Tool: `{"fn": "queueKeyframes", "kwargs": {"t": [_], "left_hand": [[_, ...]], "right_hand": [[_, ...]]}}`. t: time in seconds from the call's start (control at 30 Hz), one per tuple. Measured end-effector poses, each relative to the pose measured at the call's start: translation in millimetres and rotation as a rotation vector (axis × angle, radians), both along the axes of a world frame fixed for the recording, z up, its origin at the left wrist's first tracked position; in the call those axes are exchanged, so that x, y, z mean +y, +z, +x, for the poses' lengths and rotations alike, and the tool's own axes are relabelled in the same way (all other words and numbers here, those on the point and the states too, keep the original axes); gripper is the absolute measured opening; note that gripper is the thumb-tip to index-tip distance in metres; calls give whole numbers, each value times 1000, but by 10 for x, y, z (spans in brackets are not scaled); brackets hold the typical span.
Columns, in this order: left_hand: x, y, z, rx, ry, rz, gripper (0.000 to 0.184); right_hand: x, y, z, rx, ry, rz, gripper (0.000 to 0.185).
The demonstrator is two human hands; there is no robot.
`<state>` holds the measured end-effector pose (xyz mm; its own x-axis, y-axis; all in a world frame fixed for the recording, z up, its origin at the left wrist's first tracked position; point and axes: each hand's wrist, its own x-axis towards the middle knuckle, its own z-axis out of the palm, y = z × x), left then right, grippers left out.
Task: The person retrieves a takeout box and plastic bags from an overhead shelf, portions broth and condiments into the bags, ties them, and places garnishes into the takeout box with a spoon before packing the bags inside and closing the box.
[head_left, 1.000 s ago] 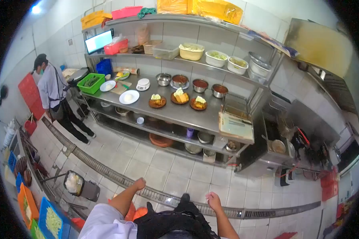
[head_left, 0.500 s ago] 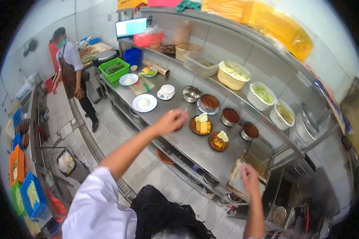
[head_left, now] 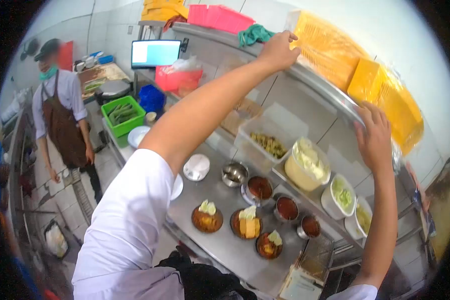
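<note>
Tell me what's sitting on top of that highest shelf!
The top shelf holds yellow baskets, some wrapped in plastic, plus pink plasticware, a green cloth and something red. Whatever's inside or behind the baskets can't be seen; their sides cover it.

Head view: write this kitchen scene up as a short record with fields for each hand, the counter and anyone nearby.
Left hand: raised at the long steel top shelf, between a crumpled green cloth and a yellow plastic basket
Right hand: raised near another yellow plastic basket; contact unclear
Steel counter: three round brown dishes of food; steel pots of reddish sauce
Nearby: person in a brown apron, standing, picture left
</note>
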<state>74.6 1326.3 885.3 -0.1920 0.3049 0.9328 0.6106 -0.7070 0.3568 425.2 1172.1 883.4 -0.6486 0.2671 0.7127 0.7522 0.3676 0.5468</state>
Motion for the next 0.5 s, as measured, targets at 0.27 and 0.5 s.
{"fn": "queueKeyframes", "kwargs": {"t": [0.27,0.5], "left_hand": [[649,256,-124,70,152,-251,81],[1140,303,-589,177,153,-234,37]], "right_hand": [[974,465,-174,-32,-343,119,23],[1085,568,59,-46,-342,338,16]]}}
